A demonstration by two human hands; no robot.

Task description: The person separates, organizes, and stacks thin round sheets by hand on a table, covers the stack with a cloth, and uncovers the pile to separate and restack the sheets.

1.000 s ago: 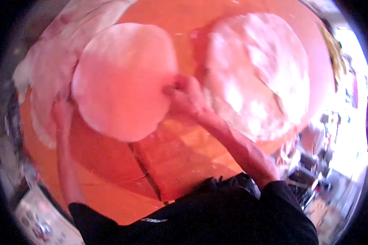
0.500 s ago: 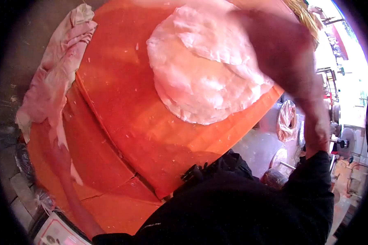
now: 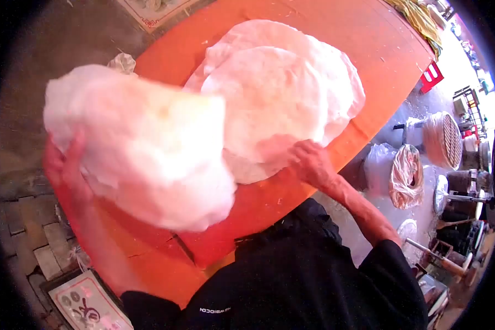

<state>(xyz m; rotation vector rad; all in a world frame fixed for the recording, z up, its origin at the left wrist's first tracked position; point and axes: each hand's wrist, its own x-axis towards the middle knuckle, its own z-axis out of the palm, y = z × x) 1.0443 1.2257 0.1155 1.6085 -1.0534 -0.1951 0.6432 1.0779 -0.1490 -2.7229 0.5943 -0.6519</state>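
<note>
floppy rounded white sheet [image 3: 143, 146], left edge clamped by left hand [image 3: 66, 165], right hand [image 3: 312, 162] at flat pale disc [image 3: 267, 99], its grip unclear

Raised pale sheet [image 3: 143, 148], overlapping round sheets [image 3: 269, 99]

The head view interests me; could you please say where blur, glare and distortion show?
Head view: blur smears the left hand and the pale sheet it holds; glare washes out the far right; lens distortion bows the edges of the table.
</note>
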